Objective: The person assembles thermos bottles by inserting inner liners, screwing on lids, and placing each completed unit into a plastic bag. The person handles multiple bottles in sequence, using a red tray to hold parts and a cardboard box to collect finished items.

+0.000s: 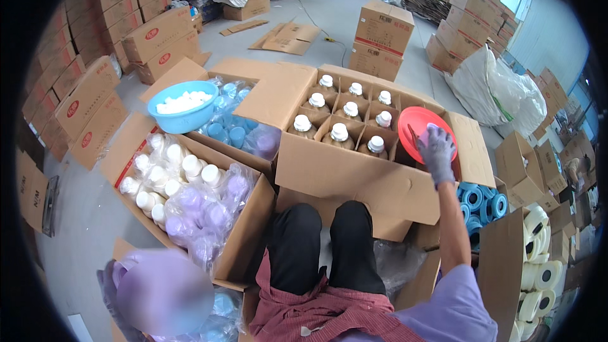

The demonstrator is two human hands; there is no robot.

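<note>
My right hand (pixel 438 154), in a grey glove, reaches into a red basin (pixel 406 128) on the far right of an open carton (pixel 348 168). Its fingers are closed at a small purple piece (pixel 432 130) whose shape is mostly hidden. Brown strips lie in the basin beside it. The carton's compartments hold several flasks (pixel 339 133) with white caps. At the lower left, my left hand (pixel 117 304), also gloved, grips a light-purple plastic casing (pixel 166 288), which is large and blurred. Bagged light-blue cups (pixel 223 307) lie next to it.
Left of my knees, a carton (pixel 244 247) holds bagged white and purple cups. Behind it, a blue basin (pixel 183 123) of white pieces rests by bagged blue cups (pixel 237 134). Blue rings (pixel 472 197) and cream rolls (pixel 546 275) are at right; stacked boxes (pixel 383 28) stand beyond.
</note>
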